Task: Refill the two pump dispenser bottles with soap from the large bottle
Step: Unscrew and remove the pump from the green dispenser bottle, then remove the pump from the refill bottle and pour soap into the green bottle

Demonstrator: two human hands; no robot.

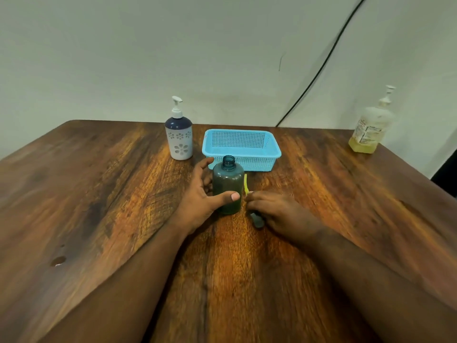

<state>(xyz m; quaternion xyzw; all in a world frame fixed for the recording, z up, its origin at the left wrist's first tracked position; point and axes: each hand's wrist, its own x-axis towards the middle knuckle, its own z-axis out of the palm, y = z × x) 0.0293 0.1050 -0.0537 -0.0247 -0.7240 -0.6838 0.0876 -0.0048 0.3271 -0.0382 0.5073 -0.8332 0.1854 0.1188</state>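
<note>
A dark teal bottle (228,186) stands upright at the table's middle with its neck uncapped. My left hand (201,201) curls round its left side, thumb across the front. My right hand (279,214) rests on the table just right of it and grips the removed dark pump head (257,220), whose yellow-green tube (246,184) sticks up beside the bottle. A white and navy pump dispenser (178,137) with flower cut-outs stands at the back left, its pump on. The large bottle (371,127) with yellowish soap and a label stands at the far right back edge.
A light blue mesh basket (247,162) sits right behind the teal bottle. The wooden table (99,194) has a few wet drops (58,260) at the left. A black cable (321,68) runs down the wall behind.
</note>
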